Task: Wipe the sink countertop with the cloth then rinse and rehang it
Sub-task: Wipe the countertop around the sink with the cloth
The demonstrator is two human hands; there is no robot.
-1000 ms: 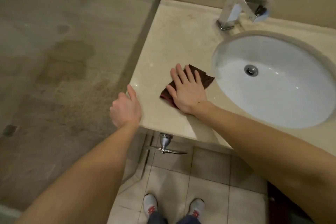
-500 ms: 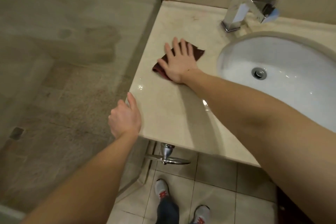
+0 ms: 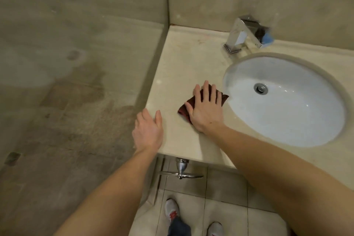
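Nearest, two grey-and-red shoes (image 3: 172, 211) planted on the tiled floor (image 3: 226, 214), below a chrome valve (image 3: 181, 167) tucked under the front edge. Above that, left hand (image 3: 148, 132) resting open at the corner of the pale stone surface (image 3: 183, 59), fingers loose, grip wide and holding nothing, seemingly bracing the body. Just beyond and to the right, right hand (image 3: 206, 110) spread flat, palm down, grip wide, pressing the dark red cloth (image 3: 222, 96) against the surface rather than clutching it; cloth bunched beneath the palm, corners poking out past fingertips and thumb, lying just beside the rim of the white basin (image 3: 287, 119). Step in hand judged to be the wipe itself, with rinsing and rehanging not yet begun. To do it well: keep even pressure through the whole palm so the cloth stays flat, work in overlapping strokes, follow the curve of the basin rim without letting the cloth slip over the edge, and push any grime toward the basin. Farther back, an unwiped-looking strip of surface running to the rear wall, likely needing a longer reach. Farthest, square chrome faucet (image 3: 243, 34) behind the basin, with something blue beside it, too blurred to identify.
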